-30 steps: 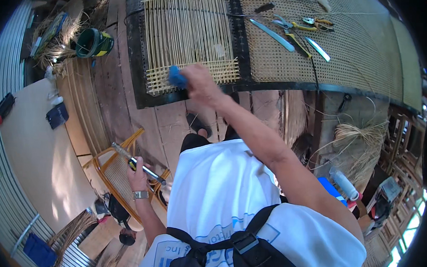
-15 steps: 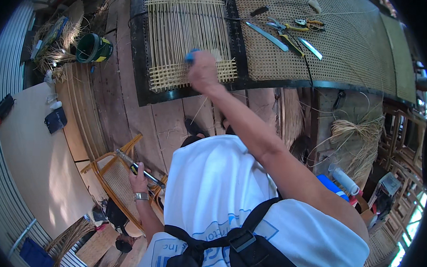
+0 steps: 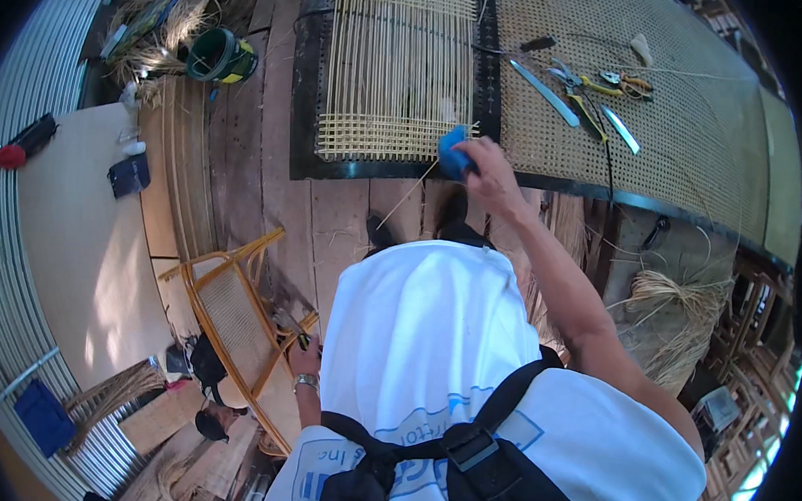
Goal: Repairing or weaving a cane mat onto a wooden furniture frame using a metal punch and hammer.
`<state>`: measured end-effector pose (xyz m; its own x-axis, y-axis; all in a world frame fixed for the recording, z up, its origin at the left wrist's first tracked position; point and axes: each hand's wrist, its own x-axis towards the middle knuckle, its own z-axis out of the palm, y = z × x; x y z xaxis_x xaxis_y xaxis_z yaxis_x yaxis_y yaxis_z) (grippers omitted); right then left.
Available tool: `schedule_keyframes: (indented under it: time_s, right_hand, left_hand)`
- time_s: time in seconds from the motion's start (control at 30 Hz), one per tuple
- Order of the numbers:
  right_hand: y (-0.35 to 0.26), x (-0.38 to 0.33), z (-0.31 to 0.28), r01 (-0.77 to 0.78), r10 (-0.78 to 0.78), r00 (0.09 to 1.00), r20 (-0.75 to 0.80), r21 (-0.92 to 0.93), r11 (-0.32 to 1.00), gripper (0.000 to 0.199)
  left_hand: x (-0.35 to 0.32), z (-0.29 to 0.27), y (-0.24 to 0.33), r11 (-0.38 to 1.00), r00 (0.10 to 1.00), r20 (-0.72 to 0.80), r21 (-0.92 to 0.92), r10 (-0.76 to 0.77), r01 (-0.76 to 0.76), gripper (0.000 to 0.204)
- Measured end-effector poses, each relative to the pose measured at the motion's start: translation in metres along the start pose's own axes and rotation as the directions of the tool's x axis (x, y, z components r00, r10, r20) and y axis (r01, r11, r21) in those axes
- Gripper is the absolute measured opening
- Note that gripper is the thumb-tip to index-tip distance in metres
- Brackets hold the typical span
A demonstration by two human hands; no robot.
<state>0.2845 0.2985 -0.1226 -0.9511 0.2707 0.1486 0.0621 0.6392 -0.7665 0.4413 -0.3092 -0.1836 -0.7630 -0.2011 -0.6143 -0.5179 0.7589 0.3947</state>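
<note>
A partly woven panel of pale cane strands [image 3: 394, 66] lies on a dark-framed table. At its near right corner my right hand [image 3: 493, 175] is closed on a blue hand-sized object [image 3: 453, 153], whose exact kind I cannot make out. A loose cane strand [image 3: 409, 199] hangs from the panel's near edge. Low on my left side, my left hand [image 3: 304, 357] grips a long tool with a black-and-yellow handle [image 3: 303, 340]. Only a short part of that tool shows beside a cane chair [image 3: 232, 304].
Finished cane webbing [image 3: 685, 112] covers the table's right part. On it lie yellow-handled pliers [image 3: 624, 82], cutters [image 3: 586, 115] and a metal blade [image 3: 546, 92]. A green bucket [image 3: 220, 56] stands at the far left. Cane bundles [image 3: 683, 295] lie at right.
My right hand has moved right and nearer with the blue object, off the woven strands to the panel's near right corner. My left hand has drawn in toward my body, still holding the tool.
</note>
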Motion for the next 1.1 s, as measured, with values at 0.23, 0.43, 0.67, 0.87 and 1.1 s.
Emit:
schedule_keyframes:
  time_s: [0.23, 0.43, 0.67, 0.87, 1.1]
  right_hand:
    - [0.041, 0.04, -0.027, -0.077, 0.083, 0.996, 0.02, -0.21, 0.975, 0.035]
    - [0.093, 0.12, -0.085, -0.01, -0.085, 0.946, -0.312, -0.291, 0.957, 0.034]
    - [0.092, 0.241, -0.096, -0.067, -0.032, 0.989, -0.144, -0.636, 0.769, 0.027]
    - [0.117, 0.253, -0.085, -0.055, 0.016, 0.998, -0.067, -0.639, 0.767, 0.033]
    - [-0.062, 0.098, -0.02, -0.151, -0.089, 0.883, 0.46, 0.46, 0.875, 0.081]
  left_hand:
    - [-0.025, 0.067, -0.085, 0.97, 0.983, -0.129, 0.222, 0.133, -0.102, 0.053]
    - [-0.045, -0.009, 0.093, 0.999, 0.996, -0.081, 0.031, -0.023, 0.025, 0.055]
    - [-0.055, -0.088, 0.204, 0.989, 0.974, -0.221, -0.148, -0.05, 0.017, 0.04]
    - [-0.037, -0.134, 0.276, 0.917, 0.938, -0.253, -0.261, 0.237, -0.302, 0.043]
    - [-0.013, -0.067, 0.457, 0.659, 0.916, -0.121, -0.659, 0.382, -0.362, 0.03]
